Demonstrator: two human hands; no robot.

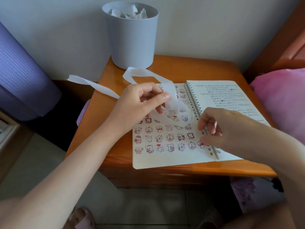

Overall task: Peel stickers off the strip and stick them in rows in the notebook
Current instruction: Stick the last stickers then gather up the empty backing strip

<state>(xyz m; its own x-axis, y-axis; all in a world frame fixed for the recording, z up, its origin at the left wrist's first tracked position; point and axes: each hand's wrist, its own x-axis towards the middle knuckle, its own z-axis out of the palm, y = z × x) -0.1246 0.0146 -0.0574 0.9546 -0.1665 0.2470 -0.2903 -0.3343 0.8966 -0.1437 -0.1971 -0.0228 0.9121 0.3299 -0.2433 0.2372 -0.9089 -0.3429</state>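
Sticker strip (102,87) is looping above the spiral notebook (165,161), pinched in my left hand (142,100); my right hand (219,126) is curling over the binding (193,103), whether holding anything I cannot tell. The notebook is lying on a wooden nightstand (181,70), a grey paper-filled bin (132,40) standing behind, by the wall (66,30).

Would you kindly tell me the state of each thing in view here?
notebook: open, flat on the table.
left page: mostly covered in sticker rows.
strip: looped, pinched in left hand.
right hand: curled over the binding; grip unclear.
bin: full of crumpled paper.
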